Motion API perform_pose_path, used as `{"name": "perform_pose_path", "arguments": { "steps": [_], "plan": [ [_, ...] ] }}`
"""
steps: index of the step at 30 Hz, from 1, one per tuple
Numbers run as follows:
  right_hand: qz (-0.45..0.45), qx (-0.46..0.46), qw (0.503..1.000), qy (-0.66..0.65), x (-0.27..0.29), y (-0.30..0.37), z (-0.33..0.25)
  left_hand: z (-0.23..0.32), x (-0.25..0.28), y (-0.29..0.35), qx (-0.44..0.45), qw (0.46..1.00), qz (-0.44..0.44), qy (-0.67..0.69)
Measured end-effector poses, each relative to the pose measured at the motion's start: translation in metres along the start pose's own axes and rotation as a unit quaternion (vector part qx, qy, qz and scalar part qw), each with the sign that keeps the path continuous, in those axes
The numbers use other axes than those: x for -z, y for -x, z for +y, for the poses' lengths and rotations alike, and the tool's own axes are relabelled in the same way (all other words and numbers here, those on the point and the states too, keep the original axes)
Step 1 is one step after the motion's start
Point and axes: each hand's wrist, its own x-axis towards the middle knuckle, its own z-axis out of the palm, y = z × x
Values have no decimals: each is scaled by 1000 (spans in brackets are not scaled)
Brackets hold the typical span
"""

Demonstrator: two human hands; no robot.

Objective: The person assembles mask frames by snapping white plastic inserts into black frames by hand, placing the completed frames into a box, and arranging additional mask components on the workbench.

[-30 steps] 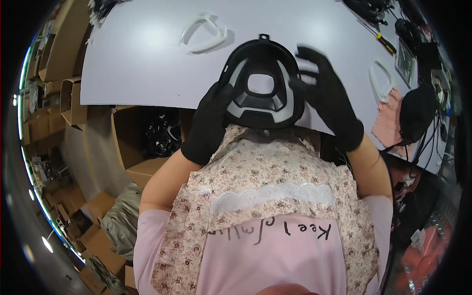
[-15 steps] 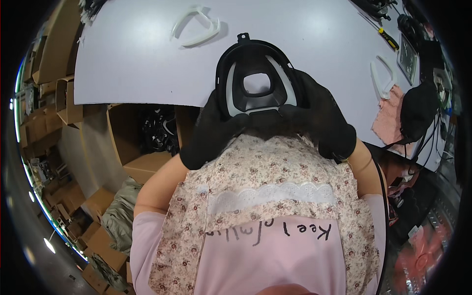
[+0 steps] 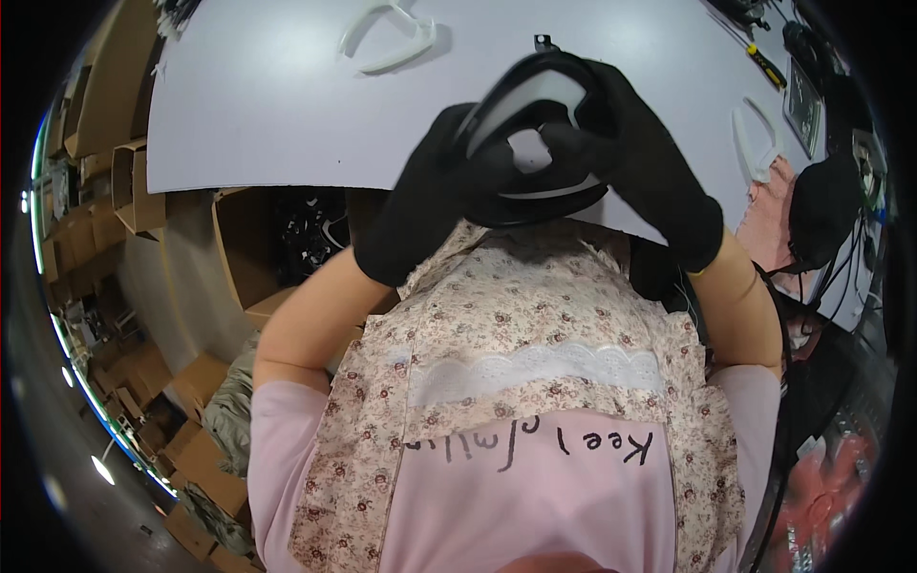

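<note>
I'm watching the black shell [image 3: 552,209] held tilted between both hands, over the near side of the table [image 3: 258,115]. Left hand [image 3: 430,186]: fingers curled round its left side. Right hand [image 3: 654,167]: fingers wrapped on the other; black on black, I can't tell what the tips pinch. Pale lining [image 3: 552,89] already sits inside the rim; I'd call this piece part-done, seating unclear. Farther out, a white frame [image 3: 406,57] and another white piece [image 3: 742,141] lie untouched.

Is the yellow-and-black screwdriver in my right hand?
No, the screwdriver lies on the table, while your right hand holds the black frame.
</note>
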Motion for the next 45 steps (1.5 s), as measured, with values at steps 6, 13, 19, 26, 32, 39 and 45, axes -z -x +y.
{"name": "perform_pose_path", "arguments": {
  "steps": [6,13,19,26,32,39,45],
  "plan": [
    [-24,-43,999,18,-6,10,18,-26,-1,14,56,991,-30,120],
    [-116,-23,993,-15,-8,19,0,-37,9,21,6,997,-65,-48],
    [-106,55,989,89,-10,16,10,-46,8,22,83,988,-126,-31],
    [-104,51,991,65,-12,26,19,-63,13,9,-5,967,-240,-89],
    [-92,25,992,78,-12,33,30,-70,4,11,144,939,-246,194],
    [-86,18,995,52,-5,28,35,-53,2,13,38,973,-214,-81],
    [-144,2,979,-145,27,17,35,-59,31,5,13,966,-51,255]
  ]
}}
